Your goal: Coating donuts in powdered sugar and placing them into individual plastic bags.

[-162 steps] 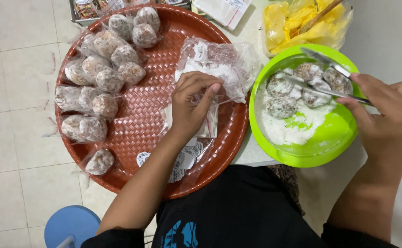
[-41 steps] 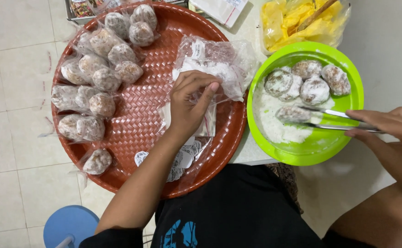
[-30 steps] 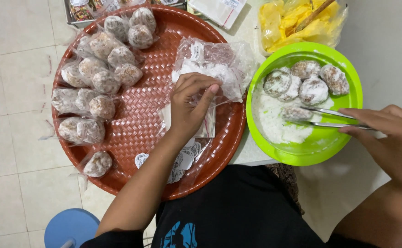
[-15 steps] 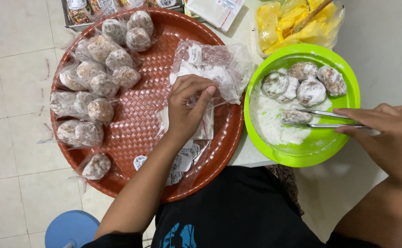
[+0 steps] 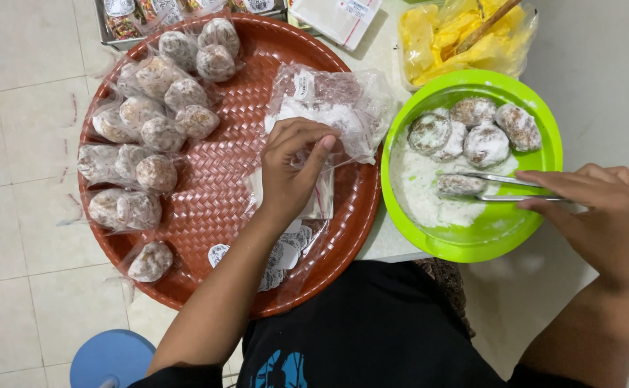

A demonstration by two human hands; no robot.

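right hand [image 5: 602,215] grips metal tongs [image 5: 505,188], closed on one floured ball [image 5: 460,185] lying in the white flour of the green bowl [image 5: 472,248]. four more coated balls [image 5: 472,129] sit at the bowl's far side (five in all). left hand [image 5: 293,169] pinches a clear bag [image 5: 329,108] on the red tray [image 5: 214,208]. about thirteen wrapped balls [image 5: 156,172] line the tray's left; overlap blurs the count. yellow pieces [image 5: 458,36] beyond, cut off.

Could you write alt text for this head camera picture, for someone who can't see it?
Seen from above, a person's right hand grips metal tongs around a powder-coated ball in a green bowl, while the left hand pinches a clear plastic bag on a red woven tray of wrapped balls.
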